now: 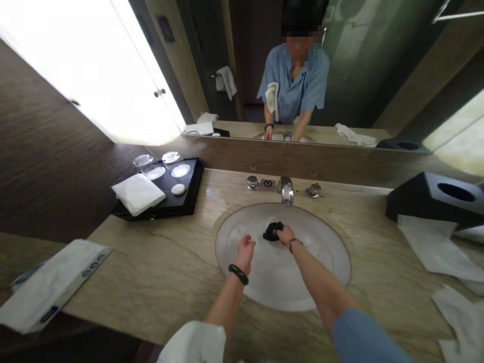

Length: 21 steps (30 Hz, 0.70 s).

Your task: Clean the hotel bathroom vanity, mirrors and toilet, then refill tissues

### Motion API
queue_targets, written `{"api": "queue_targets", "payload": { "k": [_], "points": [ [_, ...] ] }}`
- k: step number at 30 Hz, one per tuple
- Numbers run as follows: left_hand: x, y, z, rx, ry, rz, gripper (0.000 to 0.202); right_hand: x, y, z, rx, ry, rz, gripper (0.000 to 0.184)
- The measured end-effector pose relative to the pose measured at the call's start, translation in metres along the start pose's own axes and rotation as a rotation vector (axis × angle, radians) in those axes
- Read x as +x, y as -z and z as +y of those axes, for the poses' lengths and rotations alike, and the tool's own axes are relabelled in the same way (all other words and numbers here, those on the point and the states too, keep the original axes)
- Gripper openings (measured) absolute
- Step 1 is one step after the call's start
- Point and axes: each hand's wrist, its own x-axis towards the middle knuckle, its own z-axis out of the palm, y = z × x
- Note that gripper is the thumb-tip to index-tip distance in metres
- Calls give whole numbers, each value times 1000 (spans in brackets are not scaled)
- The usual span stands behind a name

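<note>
My right hand (pixel 286 235) reaches into the oval white sink (pixel 264 295), its fingers closed on the edge of a small black object (pixel 271 231) with an uneven outline. What kind of thing it is cannot be made out. To its left, my left hand (pixel 245 250) hovers over the basin, fingers loosely bent and apart, with nothing visible in them. A dark green bangle (pixel 238 274) circles the left wrist, and a white cloth (pixel 194 343) lies over that forearm. Behind the black object, the chrome faucet (pixel 287 191) juts over the sink's back rim.
Two tap knobs (pixel 252 182) flank the faucet. At left stand a black tray (pixel 189 194) with folded white cloth and glasses, and a white packet (pixel 56 282). At right are a black tissue box (pixel 427 194) and crumpled white paper (pixel 427 247). A mirror (pixel 249 65) spans the back.
</note>
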Motion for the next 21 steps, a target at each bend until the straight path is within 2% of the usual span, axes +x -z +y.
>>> {"api": "queue_targets", "payload": {
  "k": [2, 4, 7, 8, 10, 11, 12, 13, 14, 15, 17, 18, 21],
  "points": [
    [0, -12, -11, -28, 117, -56, 18, -23, -5, -1, 61, -92, -59, 20],
    [-3, -22, -15, -54, 251, -166, 10, -51, -9, -2, 122, -120, -101, 14],
    [-10, -28, -7, -79, 401, -324, 28, -85, -8, -5, 186, -100, -91, 10],
    [-14, -28, -3, -82, 419, -353, 27, -91, -5, -7, 193, -73, -47, 17],
    [-24, -27, 4, -76, 423, -399, 21, -93, 2, -12, 163, 32, 66, 40],
    [-29, -27, 6, -70, 420, -422, 19, -91, 5, -15, 136, 89, 110, 45],
    [-35, -26, 8, -63, 420, -445, 19, -88, 8, -18, 111, 135, 136, 42],
    [-40, -26, 9, -54, 426, -466, 20, -84, 10, -21, 90, 159, 144, 30],
    [-45, -26, 9, -45, 436, -481, 20, -80, 12, -22, 80, 158, 141, 15],
    [-48, -26, 9, -35, 446, -489, 21, -79, 12, -23, 83, 135, 140, 12],
    [-53, -26, 9, -13, 468, -496, 22, -81, 10, -23, 86, 85, 177, 28],
    [-54, -26, 9, 0, 477, -497, 23, -85, 8, -22, 82, 70, 202, 31],
    [-55, -24, 7, 34, 471, -492, 22, -99, 3, -20, 52, 67, 253, 20]
  ]
}}
